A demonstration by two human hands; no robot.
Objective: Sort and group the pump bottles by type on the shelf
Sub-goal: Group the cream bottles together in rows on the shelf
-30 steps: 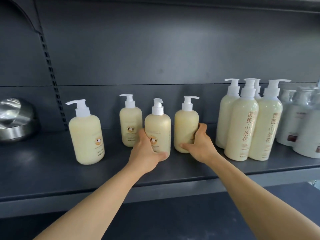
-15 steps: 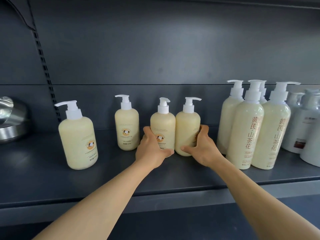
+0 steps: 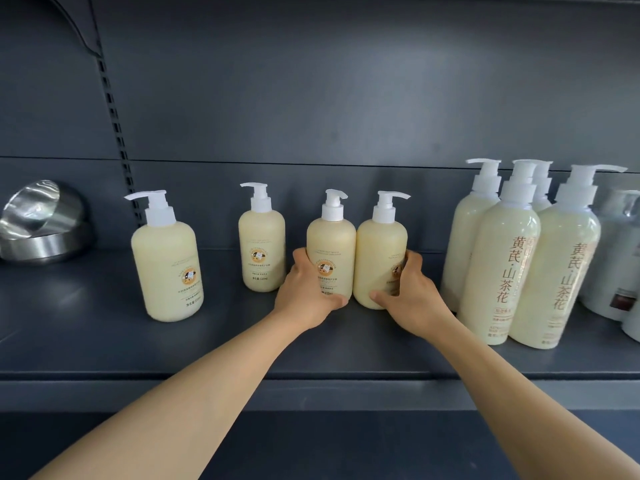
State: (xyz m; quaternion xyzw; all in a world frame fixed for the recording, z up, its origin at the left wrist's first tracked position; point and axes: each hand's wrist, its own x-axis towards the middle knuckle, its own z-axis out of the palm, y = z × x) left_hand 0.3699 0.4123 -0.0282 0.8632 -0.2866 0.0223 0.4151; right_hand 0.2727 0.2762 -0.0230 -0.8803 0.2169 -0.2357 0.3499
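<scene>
Two short cream bottles stand upright and touching side by side at mid-shelf (image 3: 104,341). The left one (image 3: 330,244) is gripped low by the left hand (image 3: 308,292), fingers wrapped round its left flank and the thumb laid across its base at the front. The right one (image 3: 381,251) is gripped low by the right hand (image 3: 408,292), fingers curled round its right flank, thumb at the front near the base. Both long axes are vertical, pumps on top, so any shift is best made as a slide along the shelf with the grip kept low.

Two more short bottles of the same cow label remain apart to the left: one (image 3: 261,247) just beside the left hand and set a little further back, another (image 3: 164,265) well apart, nearer the shelf's front edge. Both lie on the left hand's side, so that hand is judged the nearer one for fetching them. The gathering is judged about half done.

To the right, a cluster of tall bottles (image 3: 498,258) with brown characters stands near the right hand, not touching the held pair. The gap there is narrow, and a knock against the tall ones is the risk if the pair is pushed rightward. Beyond them, pale grey bottles (image 3: 620,258) are seen at the frame edge. A steel bowl (image 3: 38,226) lies at the far left.
</scene>
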